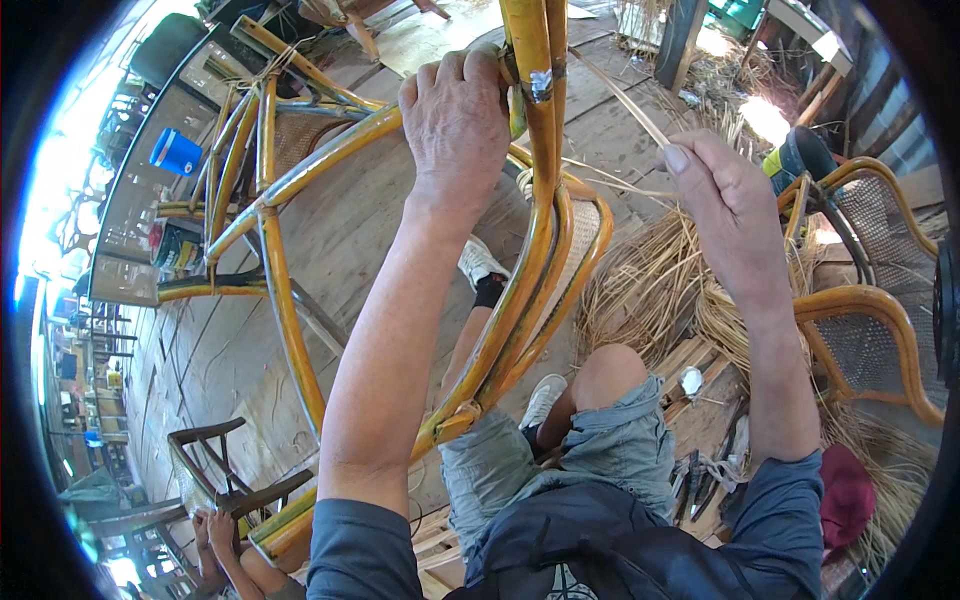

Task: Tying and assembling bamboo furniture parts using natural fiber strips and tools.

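Note:
A large rattan chair frame (487, 365) of bent, varnished yellow-brown poles stands tilted before me. My left hand (455, 120) is closed over its upper joint, where a side pole meets the upright poles. The fingertips are hidden behind the poles. To the right, my right hand (725, 205) pinches a thin, pale rattan strip (622, 98) between thumb and fingers. That strip runs taut up and left to the upright poles near my left hand. Below the joint, a woven cane panel (582, 245) sits within the curved frame.
Loose rattan strips (640, 290) lie heaped at the right. Chairs with cane panels (868, 335) stand beyond them. Hand tools (705, 485) lie beside my right leg. A blue container (178, 152) is at the upper left. Another person's hands (215, 530) show at the lower left.

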### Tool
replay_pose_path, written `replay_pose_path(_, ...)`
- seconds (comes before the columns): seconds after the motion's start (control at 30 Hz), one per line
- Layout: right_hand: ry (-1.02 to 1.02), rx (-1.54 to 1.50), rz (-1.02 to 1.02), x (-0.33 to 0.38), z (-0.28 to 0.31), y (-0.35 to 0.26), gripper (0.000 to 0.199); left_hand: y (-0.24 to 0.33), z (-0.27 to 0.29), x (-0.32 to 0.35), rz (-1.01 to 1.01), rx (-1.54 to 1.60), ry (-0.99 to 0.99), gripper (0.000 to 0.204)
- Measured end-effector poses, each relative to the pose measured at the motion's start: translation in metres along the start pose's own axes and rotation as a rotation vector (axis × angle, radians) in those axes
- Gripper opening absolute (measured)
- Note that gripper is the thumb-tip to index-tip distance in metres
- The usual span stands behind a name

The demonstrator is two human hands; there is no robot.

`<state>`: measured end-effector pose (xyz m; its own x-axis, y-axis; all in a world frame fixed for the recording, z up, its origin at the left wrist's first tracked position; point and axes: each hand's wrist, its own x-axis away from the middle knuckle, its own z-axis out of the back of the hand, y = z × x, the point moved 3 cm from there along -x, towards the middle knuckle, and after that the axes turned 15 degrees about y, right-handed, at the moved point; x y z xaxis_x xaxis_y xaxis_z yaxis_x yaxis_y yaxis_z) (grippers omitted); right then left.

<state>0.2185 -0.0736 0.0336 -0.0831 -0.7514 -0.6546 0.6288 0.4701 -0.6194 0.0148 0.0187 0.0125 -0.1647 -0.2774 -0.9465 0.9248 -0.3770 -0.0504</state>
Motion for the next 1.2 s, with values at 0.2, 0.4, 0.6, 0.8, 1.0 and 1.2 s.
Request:
replay_pose_path(0.2,-0.024,-0.278,-0.260,0.011,-0.011,-0.018,0.022,-0.004,-0.001,0.004,0.061,-0.060,-0.055,0.013)
replay_pose_path(0.4,0.035,-0.299,-0.463,0.021,-0.005,-0.018,0.019,-0.002,0.005,-0.003,0.057,-0.048,-0.041,0.013)
replay_pose_path(0.6,0.021,-0.151,-0.432,0.027,-0.005,-0.013,0.020,-0.004,0.010,-0.001,0.034,-0.079,-0.073,0.016)
replay_pose_path(0.8,0.078,-0.117,-0.425,0.019,-0.010,-0.041,0.018,-0.005,0.004,0.002,0.049,-0.071,0.044,0.014)
replay_pose_path(1.0,0.104,-0.156,-0.305,0.015,-0.015,-0.038,0.015,0.004,0.017,-0.015,0.086,0.118,0.069,0.024)
replay_pose_path(1.2,-0.030,-0.184,-0.162,0.038,-0.008,-0.050,0.018,-0.005,0.006,0.006,-0.036,0.057,0.020,0.042)
